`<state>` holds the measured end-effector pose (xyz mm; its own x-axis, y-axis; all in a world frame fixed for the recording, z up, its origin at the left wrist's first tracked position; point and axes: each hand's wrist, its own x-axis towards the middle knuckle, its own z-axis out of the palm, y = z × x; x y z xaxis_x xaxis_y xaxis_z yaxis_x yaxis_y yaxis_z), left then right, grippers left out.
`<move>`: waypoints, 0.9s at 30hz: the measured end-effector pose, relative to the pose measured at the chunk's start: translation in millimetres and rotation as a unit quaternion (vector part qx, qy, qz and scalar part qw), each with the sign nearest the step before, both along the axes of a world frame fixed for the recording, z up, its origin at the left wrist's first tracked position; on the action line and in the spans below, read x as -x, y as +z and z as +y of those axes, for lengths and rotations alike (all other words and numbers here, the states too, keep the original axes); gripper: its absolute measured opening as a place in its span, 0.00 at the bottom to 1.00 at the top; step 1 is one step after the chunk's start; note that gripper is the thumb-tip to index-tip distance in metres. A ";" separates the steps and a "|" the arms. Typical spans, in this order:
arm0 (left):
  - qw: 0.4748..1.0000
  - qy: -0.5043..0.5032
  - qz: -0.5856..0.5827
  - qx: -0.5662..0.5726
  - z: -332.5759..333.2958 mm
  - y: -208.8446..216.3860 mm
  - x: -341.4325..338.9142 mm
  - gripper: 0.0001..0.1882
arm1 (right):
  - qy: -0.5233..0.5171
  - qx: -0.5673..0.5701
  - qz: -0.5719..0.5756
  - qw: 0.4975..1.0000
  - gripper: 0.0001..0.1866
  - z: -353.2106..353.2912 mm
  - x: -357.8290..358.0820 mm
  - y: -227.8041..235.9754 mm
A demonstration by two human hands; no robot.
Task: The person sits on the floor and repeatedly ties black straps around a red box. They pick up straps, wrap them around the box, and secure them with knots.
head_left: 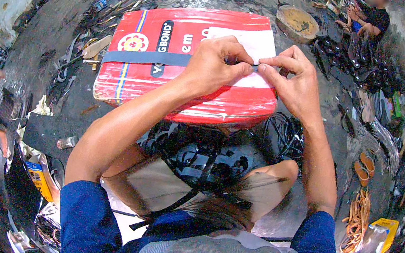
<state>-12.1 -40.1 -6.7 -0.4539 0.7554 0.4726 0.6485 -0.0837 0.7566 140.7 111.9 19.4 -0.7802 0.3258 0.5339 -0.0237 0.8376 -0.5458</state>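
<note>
A red plastic-wrapped box [134, 85] with a flower emblem and a blue-yellow stripe lies in front of me. Across its top runs a flat dark grey strip [150, 57], its right part passing under my left hand [218, 65]. On the box's right side, my left hand is closed in a pinch on the strip. Close against it, my right hand [296, 80] pinches the strip's dark end, the fingertips nearly meeting. Beneath the hands is a white sheet [264, 43] on the box. The exact grip at the fingertips is partly hidden.
Black straps [207, 159] are heaped in my lap, with more [286, 135] right of the box. A round wooden block [297, 23] stands far right, near a seated person [370, 18]. Brown sandals [364, 168] and a tan strip bundle [357, 219] lie right. Scraps litter the floor.
</note>
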 end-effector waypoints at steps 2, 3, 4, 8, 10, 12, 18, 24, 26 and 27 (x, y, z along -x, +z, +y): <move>1.000 0.004 -0.006 0.018 -0.3 3.4 -1.1 0.06 | -0.012 0.039 -0.005 0.999 0.10 -2.9 -0.3 1.3; 1.000 0.008 -0.003 0.023 -0.3 4.9 -1.9 0.06 | -0.011 0.040 0.002 0.999 0.10 -3.2 -0.4 0.4; 1.000 0.012 -0.001 0.027 -0.3 5.3 -2.4 0.06 | -0.011 0.041 0.008 0.999 0.10 -3.5 -0.6 -0.6; 0.999 0.019 -0.019 0.029 -0.2 4.6 -3.5 0.05 | -0.021 0.031 0.037 0.999 0.10 -2.1 4.9 -8.1; 0.999 0.026 -0.015 0.031 -0.8 5.4 -4.8 0.05 | -0.041 0.077 0.010 0.996 0.09 -2.7 8.0 -11.9; 0.999 0.031 -0.018 0.030 -0.6 4.1 -4.3 0.06 | -0.035 0.181 0.018 0.983 0.08 -2.5 13.5 -21.7; 0.995 0.024 0.047 0.089 7.6 21.8 5.0 0.08 | 0.003 0.432 0.017 0.902 0.11 -5.2 23.3 -25.9; 0.993 -0.028 0.090 0.067 20.2 34.7 5.1 0.08 | -0.073 0.316 0.093 0.941 0.15 -3.2 18.6 -31.9; 0.996 -0.063 0.061 0.016 24.2 28.9 4.6 0.07 | -0.062 0.321 0.064 0.943 0.16 -4.0 14.1 -31.8; 0.997 -0.056 0.048 0.003 24.6 25.3 3.1 0.07 | -0.075 0.290 0.044 0.953 0.16 -2.9 13.9 -30.4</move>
